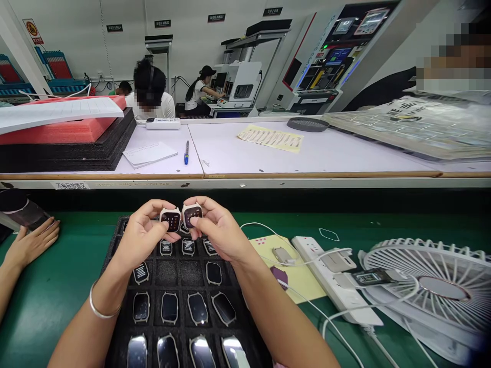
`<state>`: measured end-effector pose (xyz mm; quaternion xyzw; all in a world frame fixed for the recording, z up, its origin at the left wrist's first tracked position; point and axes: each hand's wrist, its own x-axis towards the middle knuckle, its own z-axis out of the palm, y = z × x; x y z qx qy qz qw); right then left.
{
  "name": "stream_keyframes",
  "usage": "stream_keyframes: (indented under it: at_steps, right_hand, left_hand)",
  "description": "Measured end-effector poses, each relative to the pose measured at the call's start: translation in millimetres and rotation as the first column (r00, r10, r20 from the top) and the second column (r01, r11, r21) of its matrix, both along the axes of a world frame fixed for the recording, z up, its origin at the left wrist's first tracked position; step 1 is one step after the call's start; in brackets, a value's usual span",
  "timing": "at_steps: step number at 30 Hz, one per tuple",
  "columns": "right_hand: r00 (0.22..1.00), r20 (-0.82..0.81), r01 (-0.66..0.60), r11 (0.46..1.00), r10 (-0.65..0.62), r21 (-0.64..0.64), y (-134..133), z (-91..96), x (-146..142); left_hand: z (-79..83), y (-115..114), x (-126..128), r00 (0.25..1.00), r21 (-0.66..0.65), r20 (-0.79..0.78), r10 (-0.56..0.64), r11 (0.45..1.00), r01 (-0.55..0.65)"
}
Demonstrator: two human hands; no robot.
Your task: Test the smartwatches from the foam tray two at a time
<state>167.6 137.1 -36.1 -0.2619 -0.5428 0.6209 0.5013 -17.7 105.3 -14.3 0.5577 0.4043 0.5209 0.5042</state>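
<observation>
My left hand (pixel 148 230) is closed on a strapless smartwatch (pixel 171 219), its thumb over the lit screen. A second, similar smartwatch (pixel 191 210) is pinched in my right hand (pixel 215 225), thumb at the lower part of its lit display. Both watch bodies have pale cases and are held side by side, nearly touching. Under my hands lies a black foam tray (pixel 149 317) with rows of more watch bodies; some screens show white text, others are dark. Two neighbouring slots (pixel 178 273) in the tray hold no watch.
To the right are a white power strip (pixel 307 248) with cables, a yellow sheet (pixel 307 283) and a white fan (pixel 429 306). Another person's hand (pixel 34 240) rests at the left. A shelf (pixel 215 153) runs across the back, with foam sheets (pixel 72 153) and a pen (pixel 186 153) on it.
</observation>
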Motion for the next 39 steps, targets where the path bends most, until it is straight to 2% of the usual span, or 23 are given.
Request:
stream_keyframes:
  at_steps: [10, 23, 39]
  right_hand:
    - [1.0, 0.014, 0.008, 1.0, -0.008, 0.0, -0.8, 0.1, -0.6]
    - [0.999, -0.007, -0.045, 0.999, 0.045, -0.007, -0.6, 0.1, 1.2]
    - [1.0, 0.0, 0.008, 0.999, -0.008, 0.041, -1.4, 1.9, 0.2]
  left_hand:
    - [0.7, -0.1, 2.0, 1.0, -0.002, -0.003, 0.016, 1.0, -0.016]
    - [-1.7, 0.4, 0.7, 0.999, 0.013, -0.024, 0.036, 0.999, -0.036]
    - [-1.8, 1.1, -1.0, 0.999, 0.024, 0.026, -0.039, 0.999, 0.038]
